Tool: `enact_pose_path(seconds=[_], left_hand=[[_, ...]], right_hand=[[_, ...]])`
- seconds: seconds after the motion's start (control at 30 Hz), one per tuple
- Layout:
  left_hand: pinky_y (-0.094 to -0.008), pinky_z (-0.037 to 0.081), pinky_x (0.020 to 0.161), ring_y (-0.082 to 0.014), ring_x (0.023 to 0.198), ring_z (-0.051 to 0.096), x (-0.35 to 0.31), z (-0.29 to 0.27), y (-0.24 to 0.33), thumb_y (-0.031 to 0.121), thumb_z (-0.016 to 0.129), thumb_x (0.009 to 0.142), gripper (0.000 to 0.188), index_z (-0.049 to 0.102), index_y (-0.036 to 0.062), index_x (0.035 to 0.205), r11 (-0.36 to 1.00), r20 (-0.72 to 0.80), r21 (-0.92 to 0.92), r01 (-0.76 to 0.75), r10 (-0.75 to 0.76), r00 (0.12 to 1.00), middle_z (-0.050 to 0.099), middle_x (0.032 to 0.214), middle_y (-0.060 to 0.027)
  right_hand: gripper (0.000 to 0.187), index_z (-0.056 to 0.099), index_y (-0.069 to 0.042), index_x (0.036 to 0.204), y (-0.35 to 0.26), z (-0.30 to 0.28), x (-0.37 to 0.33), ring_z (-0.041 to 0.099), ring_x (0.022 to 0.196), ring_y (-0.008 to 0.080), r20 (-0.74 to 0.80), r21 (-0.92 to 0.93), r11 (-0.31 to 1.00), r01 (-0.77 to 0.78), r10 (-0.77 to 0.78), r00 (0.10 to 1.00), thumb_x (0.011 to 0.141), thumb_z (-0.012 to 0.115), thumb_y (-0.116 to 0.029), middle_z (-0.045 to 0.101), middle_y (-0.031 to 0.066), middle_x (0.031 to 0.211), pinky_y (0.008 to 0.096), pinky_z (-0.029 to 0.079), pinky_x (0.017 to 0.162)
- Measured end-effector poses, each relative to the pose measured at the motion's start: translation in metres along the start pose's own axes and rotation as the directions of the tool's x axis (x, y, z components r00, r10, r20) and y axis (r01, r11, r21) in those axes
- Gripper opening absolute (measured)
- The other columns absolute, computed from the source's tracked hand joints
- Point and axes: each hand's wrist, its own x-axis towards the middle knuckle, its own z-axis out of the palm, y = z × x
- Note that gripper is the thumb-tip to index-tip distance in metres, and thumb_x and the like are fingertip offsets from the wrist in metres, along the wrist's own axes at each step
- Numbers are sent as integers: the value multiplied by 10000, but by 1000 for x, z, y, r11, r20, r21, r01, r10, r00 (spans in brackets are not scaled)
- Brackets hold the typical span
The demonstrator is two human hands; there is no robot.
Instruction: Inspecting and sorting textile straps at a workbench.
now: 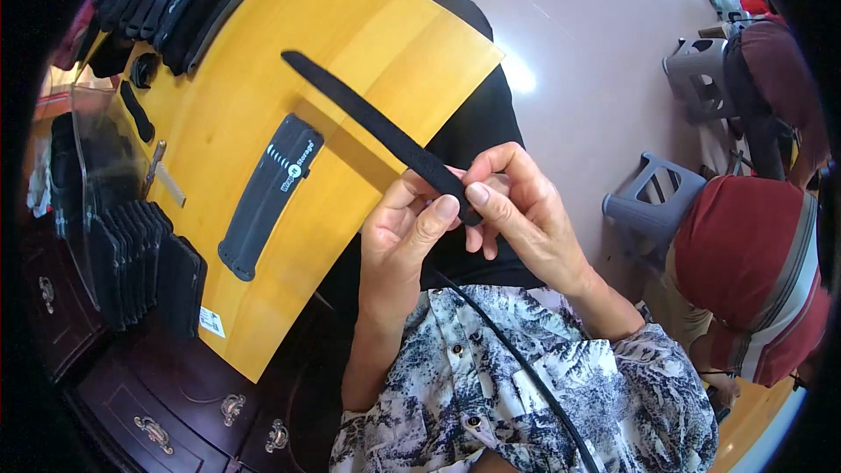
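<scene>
A long black fabric strap (372, 125) stretches up and to the left from my fingers, its rounded far end in the air over the table. My left hand (406, 226) pinches the near end between thumb and fingers. My right hand (526, 210) grips the same end, its thumb pressed on the strap close to the left thumb. On the wooden table to the left of my hands lies a wider black strap (263, 201) with white print and a small side tab. What sits under my fingertips is partly hidden.
Black straps (180, 4) are piled at the table's far left. Beside a clear plastic panel (101, 149) stands a row of black pieces (131, 254). A metal tool (156, 162) lies near the wooden table's (420, 44) left edge. Grey stools (648, 201) and people in red are at right.
</scene>
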Motion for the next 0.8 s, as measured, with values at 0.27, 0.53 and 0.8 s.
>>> enact_pose_path(seconds=[0.27,0.53,0.8], left_hand=[[-230,476,731,-103,816,578,8,-7,2,124,632,901,200,548,-7,1027,999,-57,42,2,1,998,625,981,-83],[-240,506,689,-127,792,616,-1,-13,-1,120,531,962,216,562,-52,1089,999,-92,25,-40,42,995,643,958,-111],[-219,469,704,-106,815,571,-8,-19,-3,119,535,959,310,566,-76,1198,997,41,-83,5,-2,999,596,1001,-73]], right_hand=[[198,644,9,1005,-6,-7,-2,608,650,141,73,-603,718,348,-384,920,862,667,-127,644,95,907,239,483,544],[193,607,11,976,-2,-6,3,560,660,40,-25,57,994,-93,95,995,929,607,-176,624,27,814,174,460,509],[226,594,-23,943,3,-1,6,535,626,35,156,338,907,-249,207,966,953,570,-248,624,28,826,157,424,475]])
